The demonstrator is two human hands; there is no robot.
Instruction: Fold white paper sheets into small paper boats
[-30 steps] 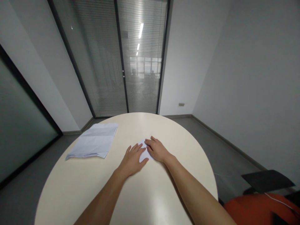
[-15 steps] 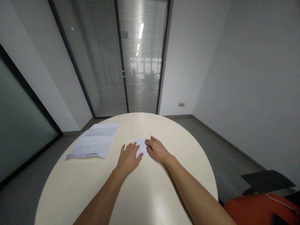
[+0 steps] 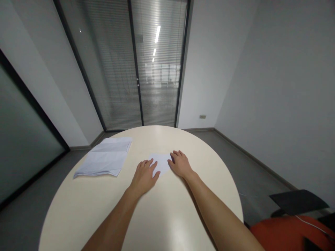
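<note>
A small white sheet of paper (image 3: 162,164) lies flat on the round cream table (image 3: 157,216), between my two hands. My left hand (image 3: 144,175) rests over its left side, palm down, with the fingers spread and the thumb pointing right. At the paper's right edge is my right hand (image 3: 180,164). Its fingers are bent and somewhat apart, and its thumb touches or nearly touches the sheet. Both hands cover parts of the paper's sides.
A folded stack of white cloth or large paper (image 3: 104,157) lies on the table's left side. An orange chair (image 3: 282,233) with a black armrest (image 3: 299,202) stands at the lower right. Beyond the table is a glass partition with blinds (image 3: 120,69).
My right hand has slid a little to the right, away from my left hand. More of the white paper shows between them. My left hand has barely moved.
</note>
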